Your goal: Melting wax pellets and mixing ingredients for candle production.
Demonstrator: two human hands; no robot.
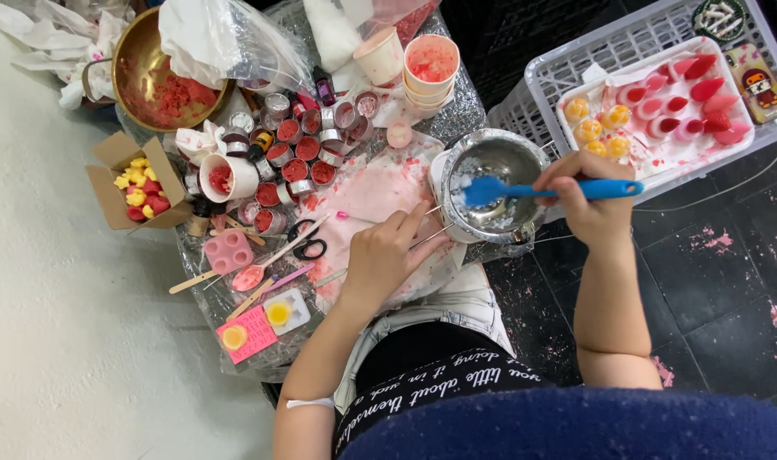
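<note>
My right hand (595, 198) grips a blue spatula (542, 190) by its handle, with the blade inside a shiny metal pot (499, 189) that holds bits of white stuff at its left wall. My left hand (387, 253) rests on the stained pink sheet (371, 198) just left of the pot, fingers curled around the pot's thin wire handle (433, 232). Both forearms reach up from the bottom of the view over my lap.
Several small round tins of red wax (296, 162) crowd the low table, with scissors (305, 242), a pink mould (228, 250), stacked paper cups (429, 68), a brass bowl (154, 72) and a cardboard box (137, 183). A white crate (559, 77) at right carries a tray of red and yellow shapes.
</note>
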